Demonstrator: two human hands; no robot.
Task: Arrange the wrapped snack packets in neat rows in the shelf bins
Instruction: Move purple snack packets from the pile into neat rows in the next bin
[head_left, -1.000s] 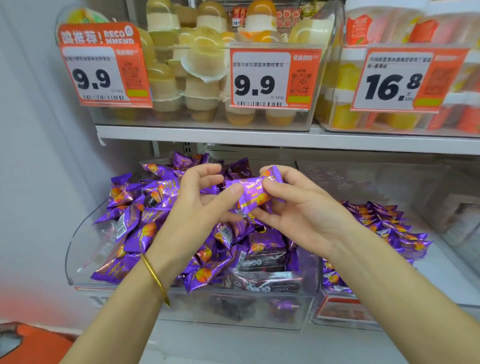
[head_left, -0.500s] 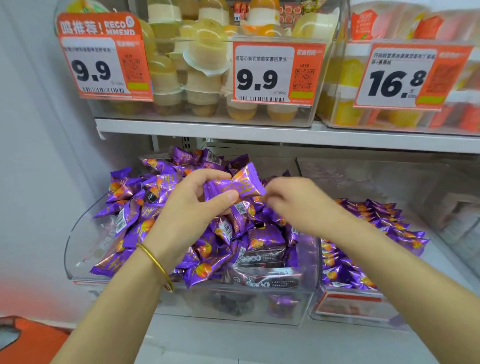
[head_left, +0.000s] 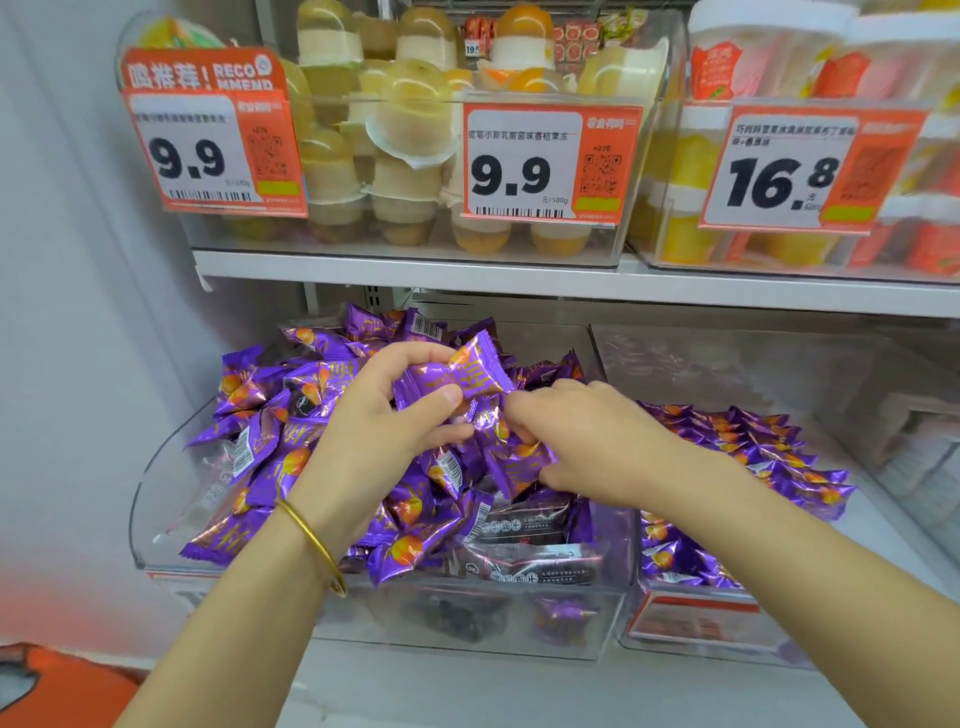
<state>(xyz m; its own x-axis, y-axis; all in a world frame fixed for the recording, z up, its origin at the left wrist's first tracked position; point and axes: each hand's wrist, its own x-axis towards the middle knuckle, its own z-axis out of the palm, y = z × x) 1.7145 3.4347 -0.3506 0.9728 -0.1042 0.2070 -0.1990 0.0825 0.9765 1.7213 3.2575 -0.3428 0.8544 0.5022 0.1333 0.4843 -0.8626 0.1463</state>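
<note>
A clear plastic bin (head_left: 156, 499) on the lower shelf holds a loose heap of purple snack packets (head_left: 270, 447). My left hand (head_left: 379, 431), with a gold bangle at the wrist, grips one purple packet (head_left: 457, 376) above the heap between thumb and fingers. My right hand (head_left: 587, 441) reaches down into the heap just to its right and pinches another purple packet (head_left: 519, 457). The clear bin to the right (head_left: 691, 618) holds purple packets laid in overlapping rows (head_left: 753, 457).
A white shelf board (head_left: 519, 283) runs above the bins, carrying clear bins of jelly cups (head_left: 405, 156) with orange price tags (head_left: 550, 163). A few dark packets (head_left: 519, 525) lie at the front of the left bin. An orange object (head_left: 57, 686) sits at bottom left.
My right hand let go of the packet held by both hands and dropped into the heap, where it now pinches another packet. My left hand keeps the first packet.
</note>
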